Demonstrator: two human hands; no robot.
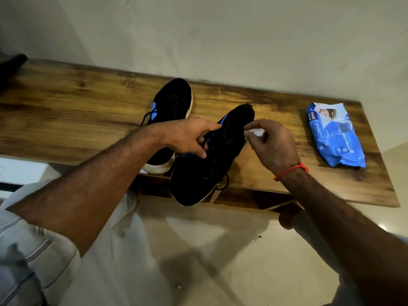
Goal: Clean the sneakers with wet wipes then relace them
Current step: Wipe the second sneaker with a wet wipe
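The left hand holds the near sneaker at its laces, tilted over the worktop edge. The right hand, just beside that grip, pinches a wet wipe. The shoe looks light and soft on top; the firm sole should be safer to hold.

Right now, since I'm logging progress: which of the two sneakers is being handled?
The nearer sneaker, overhanging the shelf's front edge: the left hand grips it, the right hand holds a wipe against it. The farther sneaker lies untouched.
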